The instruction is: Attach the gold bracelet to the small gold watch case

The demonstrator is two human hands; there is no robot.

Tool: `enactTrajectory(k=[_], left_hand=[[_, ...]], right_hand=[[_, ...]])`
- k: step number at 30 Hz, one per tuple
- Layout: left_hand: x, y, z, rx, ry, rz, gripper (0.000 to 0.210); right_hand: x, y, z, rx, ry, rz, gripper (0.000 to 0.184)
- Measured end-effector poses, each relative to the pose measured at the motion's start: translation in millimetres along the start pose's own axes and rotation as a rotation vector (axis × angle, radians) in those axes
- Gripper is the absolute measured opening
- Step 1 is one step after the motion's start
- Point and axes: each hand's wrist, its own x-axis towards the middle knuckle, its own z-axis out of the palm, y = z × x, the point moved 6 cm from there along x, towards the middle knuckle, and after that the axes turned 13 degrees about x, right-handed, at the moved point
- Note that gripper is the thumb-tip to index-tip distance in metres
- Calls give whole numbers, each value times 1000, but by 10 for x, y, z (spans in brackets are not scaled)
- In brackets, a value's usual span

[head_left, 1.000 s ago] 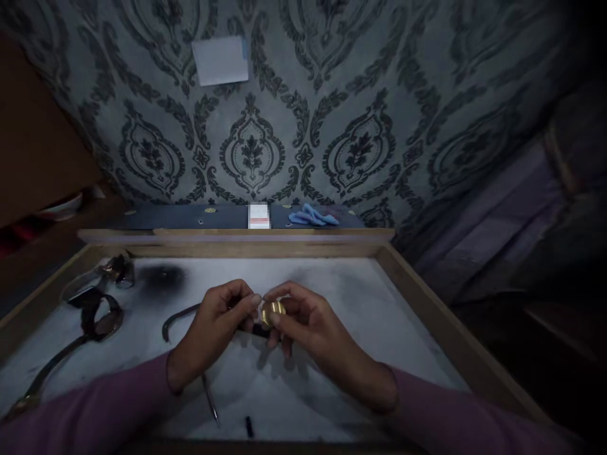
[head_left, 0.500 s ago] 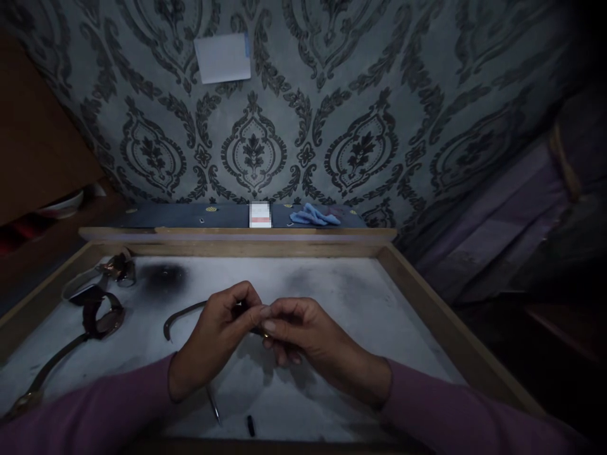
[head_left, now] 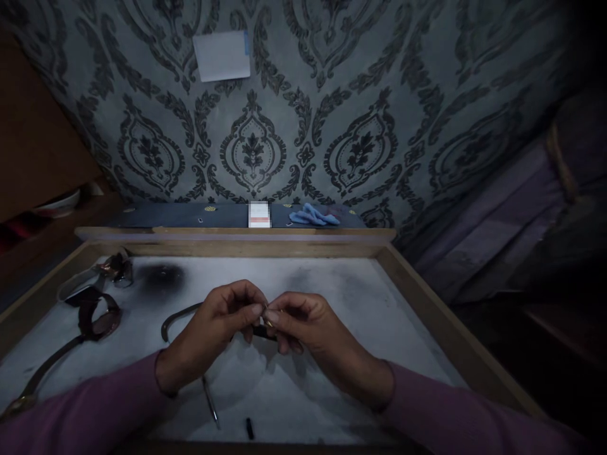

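My left hand and my right hand meet fingertip to fingertip above the white work surface. Both are closed in a pinch around a dark watch strap with a small gold-coloured part, mostly covered by the fingers. A curved dark strap runs behind my left hand; whether it joins the held piece is hidden. Below the left wrist lies a slim metal tool, partly covered by the hand. A small black piece rests near the front edge.
Watches lie at the left: a brown-strapped one, a shiny one and a gold-coloured one. A raised wooden rim borders the surface. Behind it are a blue cloth and a small white box.
My hands have parted slightly at the fingertips, showing more of the dark strap and its gold-coloured part. The left hand has moved a little to the left.
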Motion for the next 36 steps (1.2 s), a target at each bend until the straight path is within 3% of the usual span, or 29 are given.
enactTrajectory(k=[12, 29, 36], left_hand=[[13, -2, -23, 13, -5, -58, 27], [-15, 33, -35, 124, -71, 11, 27], [-16, 74, -79, 124, -93, -41, 29]], right_hand=[[-4, -11, -2, -35, 6, 4, 30], [-4, -26, 34, -167, -111, -42, 30], [-21, -46, 15, -54, -81, -41, 32]])
